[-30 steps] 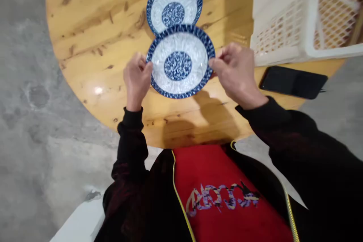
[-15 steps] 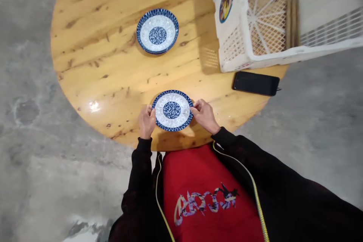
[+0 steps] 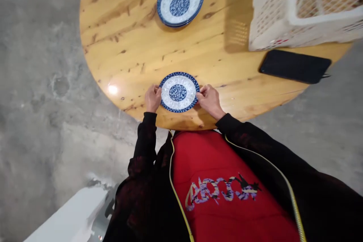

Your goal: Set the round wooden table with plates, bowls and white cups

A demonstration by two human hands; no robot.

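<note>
Between my hands is a round blue-and-white patterned plate [image 3: 178, 92], close to the near edge of the wooden table [image 3: 136, 56]. My left hand [image 3: 153, 98] pinches its left rim, thumb and fingers together. On the opposite rim my right hand [image 3: 210, 100] grips with thumb and forefinger. Whether the plate rests on the wood or hangs just over it, I cannot tell. Farther back sits a small stack of matching blue-and-white plates [image 3: 180, 4], away from both hands.
A white plastic crate [image 3: 272, 19] with lattice sides stands on the table at the upper right. In front of it lies a black phone [image 3: 295, 66], a short cord at its right end. Grey concrete floor [image 3: 42, 121] surrounds the round table.
The camera view has tilted, so the plate stack, crate and phone appear higher and farther right. Both hands keep hold of the plate's rim.
</note>
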